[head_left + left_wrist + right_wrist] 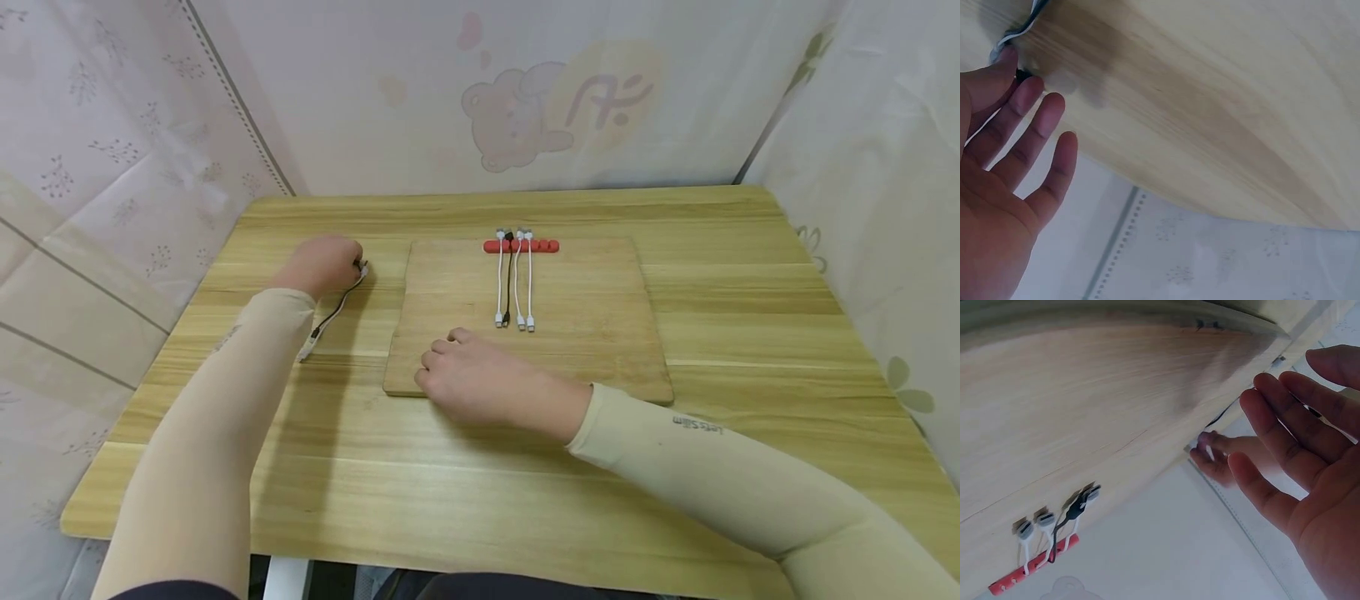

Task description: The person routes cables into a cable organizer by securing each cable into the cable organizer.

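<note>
At the left of the table, my left hand (322,262) pinches the far end of a black and a white charging cable (339,307) between thumb and forefinger. In the left wrist view, the other fingers of that left hand (1013,162) are spread loosely, and the plug is mostly hidden. Both cables trail toward the table's front. Over the front left corner of a wooden board (592,333) is my right hand (476,375), its fingers loosely bent and holding nothing. A red cable holder (544,247) at the board's far edge carries white cables (530,287) and a black cable (509,287), side by side.
The wooden table (750,333) extends around the board on all sides. Patterned white sheeting (337,100) hangs behind the table and at both sides.
</note>
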Motion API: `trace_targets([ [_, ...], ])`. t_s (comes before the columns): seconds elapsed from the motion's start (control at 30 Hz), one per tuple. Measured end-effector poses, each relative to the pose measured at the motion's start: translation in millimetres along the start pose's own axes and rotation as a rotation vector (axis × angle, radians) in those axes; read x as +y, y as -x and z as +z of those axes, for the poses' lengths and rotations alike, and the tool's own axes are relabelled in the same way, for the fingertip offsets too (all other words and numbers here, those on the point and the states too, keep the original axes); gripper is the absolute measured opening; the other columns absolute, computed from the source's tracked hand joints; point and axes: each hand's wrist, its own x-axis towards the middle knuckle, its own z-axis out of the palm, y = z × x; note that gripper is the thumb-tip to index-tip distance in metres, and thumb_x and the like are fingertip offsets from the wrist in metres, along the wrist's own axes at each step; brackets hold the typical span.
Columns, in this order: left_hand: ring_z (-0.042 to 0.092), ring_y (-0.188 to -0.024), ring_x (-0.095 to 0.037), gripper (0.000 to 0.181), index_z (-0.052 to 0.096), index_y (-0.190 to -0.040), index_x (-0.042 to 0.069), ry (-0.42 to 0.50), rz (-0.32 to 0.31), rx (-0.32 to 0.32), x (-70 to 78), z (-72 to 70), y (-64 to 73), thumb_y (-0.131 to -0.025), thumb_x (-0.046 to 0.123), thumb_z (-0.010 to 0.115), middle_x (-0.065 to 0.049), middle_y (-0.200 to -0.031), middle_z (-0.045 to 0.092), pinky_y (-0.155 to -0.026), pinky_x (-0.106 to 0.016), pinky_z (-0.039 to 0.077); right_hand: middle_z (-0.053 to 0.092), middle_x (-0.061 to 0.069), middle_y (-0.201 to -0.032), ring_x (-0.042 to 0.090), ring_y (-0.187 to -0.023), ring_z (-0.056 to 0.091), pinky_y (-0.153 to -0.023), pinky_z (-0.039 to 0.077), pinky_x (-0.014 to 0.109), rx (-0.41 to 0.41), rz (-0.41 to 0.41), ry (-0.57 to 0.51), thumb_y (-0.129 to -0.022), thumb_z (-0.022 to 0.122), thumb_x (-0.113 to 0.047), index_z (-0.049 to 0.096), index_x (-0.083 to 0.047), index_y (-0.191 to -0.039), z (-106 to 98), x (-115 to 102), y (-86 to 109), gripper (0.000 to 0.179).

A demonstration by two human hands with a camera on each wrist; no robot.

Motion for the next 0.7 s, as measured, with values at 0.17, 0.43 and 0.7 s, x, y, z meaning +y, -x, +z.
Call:
trace_targets([
  [0.17,0.046,-0.071,-0.022,0.034,0.050,-0.070,0.014,-0.018,-0.009,-0.019,10.4,-2.3,-5.3,-0.102,0.020,0.061,-0.003,-0.071,0.049,-0.066,-0.041,0.041,0.074,-0.002,-0.114,0.021,-0.114,0.067,-0.105,0.051,0.044,-0.007,-0.013,0.012,-0.106,0.055,-0.016,0.074,-0.018,-0.118,-2,-5,-4.4,0.022],
  [0.43,0.049,-0.070,-0.022,0.034,0.053,-0.072,0.013,-0.057,-0.003,-0.002,16.2,-2.8,-8.0,-0.103,0.022,0.062,-0.005,-0.073,0.054,-0.062,-0.040,0.042,0.074,-0.005,-0.113,0.019,-0.113,0.067,-0.096,0.051,0.041,0.036,-0.046,0.040,-0.107,0.054,-0.018,0.074,-0.022,-0.118,-3,-14,-22.8,0.024],
  [0.7,0.052,-0.074,-0.024,0.035,0.054,-0.076,0.013,-0.011,-0.045,0.031,16.8,1.1,-9.9,-0.107,0.027,0.058,-0.005,-0.076,0.055,-0.065,-0.043,0.043,0.075,-0.004,-0.113,0.018,-0.111,0.068,-0.091,0.052,0.040,0.037,-0.060,0.040,-0.107,0.054,-0.019,0.075,-0.022,-0.115,-2,-20,-45.2,0.023],
])
